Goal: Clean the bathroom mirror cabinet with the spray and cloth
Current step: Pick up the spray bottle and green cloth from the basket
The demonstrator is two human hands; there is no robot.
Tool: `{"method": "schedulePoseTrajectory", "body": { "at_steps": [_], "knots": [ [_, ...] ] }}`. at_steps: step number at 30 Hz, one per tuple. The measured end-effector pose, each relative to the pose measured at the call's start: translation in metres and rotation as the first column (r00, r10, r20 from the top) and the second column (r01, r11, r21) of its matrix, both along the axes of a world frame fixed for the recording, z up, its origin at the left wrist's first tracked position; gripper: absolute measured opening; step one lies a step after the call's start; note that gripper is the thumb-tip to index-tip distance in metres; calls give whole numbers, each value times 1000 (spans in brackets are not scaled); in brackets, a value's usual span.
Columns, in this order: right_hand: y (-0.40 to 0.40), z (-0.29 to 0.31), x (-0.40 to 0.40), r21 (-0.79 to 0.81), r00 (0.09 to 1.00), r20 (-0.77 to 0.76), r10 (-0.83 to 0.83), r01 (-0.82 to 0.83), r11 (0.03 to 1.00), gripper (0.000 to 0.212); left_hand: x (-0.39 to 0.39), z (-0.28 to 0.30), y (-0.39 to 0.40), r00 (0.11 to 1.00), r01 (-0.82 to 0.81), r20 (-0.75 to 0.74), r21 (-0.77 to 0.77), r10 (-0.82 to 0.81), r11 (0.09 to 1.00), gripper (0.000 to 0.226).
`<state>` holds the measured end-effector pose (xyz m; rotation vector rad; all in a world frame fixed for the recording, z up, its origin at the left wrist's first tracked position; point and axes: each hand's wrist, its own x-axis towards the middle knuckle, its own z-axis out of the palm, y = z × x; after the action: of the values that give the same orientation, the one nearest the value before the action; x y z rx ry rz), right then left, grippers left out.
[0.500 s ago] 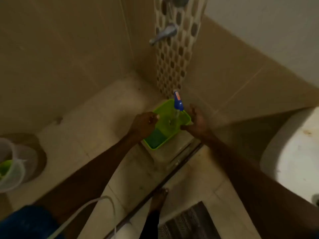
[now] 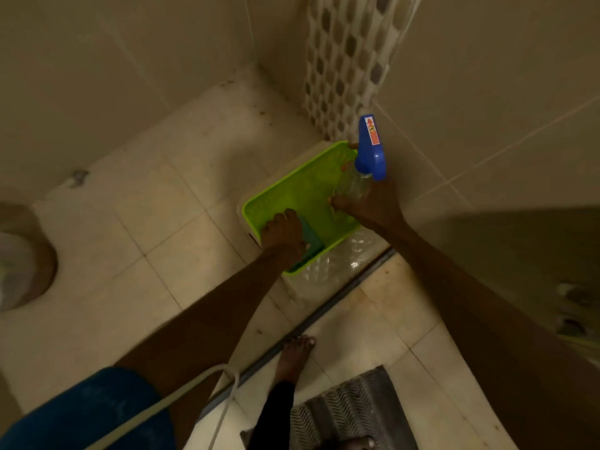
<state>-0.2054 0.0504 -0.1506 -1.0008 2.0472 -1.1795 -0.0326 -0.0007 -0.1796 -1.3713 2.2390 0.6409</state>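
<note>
A bright green tray (image 2: 285,193) rests on a clear plastic container on the tiled floor, near the corner. My right hand (image 2: 373,203) is wrapped around a clear spray bottle (image 2: 355,181) with a blue trigger head (image 2: 370,151), held at the tray's right rim. My left hand (image 2: 282,232) is pressed down on a teal cloth (image 2: 310,238) lying in the tray's near corner. The mirror cabinet is out of view.
A patterned tile column (image 2: 344,60) rises behind the tray. A metal floor strip (image 2: 324,313) runs diagonally below it, with my bare foot (image 2: 293,355) and a ribbed mat (image 2: 350,410) beyond. A round container (image 2: 22,267) stands at the far left. A pale hose (image 2: 181,397) crosses the lower left.
The view has come closer to the tray. My right hand has closed around the spray bottle, and my left hand has dropped onto the teal cloth.
</note>
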Motion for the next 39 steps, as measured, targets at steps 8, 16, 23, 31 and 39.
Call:
{"method": "schedulePoseTrajectory", "body": {
  "at_steps": [8, 16, 23, 31, 39],
  "knots": [
    [-8, -9, 18, -127, 1000, -15, -4, 2, 992, 71, -8, -18, -7, 989, -59, 125, -148, 78, 987, 92],
    [-16, 39, 28, -245, 968, 108, -225, 245, 938, 56, -8, -30, -14, 985, -76, 157, -13, 77, 997, 86],
    [6, 132, 22, -437, 937, 144, -318, 349, 829, 51, -6, -7, -17, 999, -38, -3, 142, 39, 989, 49],
    [66, 253, 19, -437, 954, 139, -267, 301, 847, 42, -8, 115, -9, 613, -364, -477, 537, 630, 761, 40],
    [171, 440, 33, -552, 841, 494, -221, 500, 667, 48, -15, 324, 40, 137, -28, -280, 958, 950, 286, 37]
  ]
}}
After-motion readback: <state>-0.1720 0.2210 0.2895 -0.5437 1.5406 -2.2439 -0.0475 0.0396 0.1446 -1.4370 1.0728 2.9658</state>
